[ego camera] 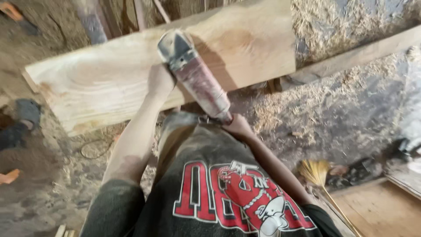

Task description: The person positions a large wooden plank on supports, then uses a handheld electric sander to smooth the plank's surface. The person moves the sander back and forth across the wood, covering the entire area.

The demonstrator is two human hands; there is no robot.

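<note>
A dusty angle grinder lies slanted over a broad pale wooden plank. Its head is up on the board and its tail points back at my body. My left hand grips the grinder at the side, near its head. My right hand is closed around the tail end of the grinder's body. The plank runs from lower left to upper right and shows curved grain.
Sawdust and wood shavings cover the ground. A second long beam runs behind the plank at right. A straw broom lies at lower right beside a wooden board. Someone's foot in a sandal is at far left.
</note>
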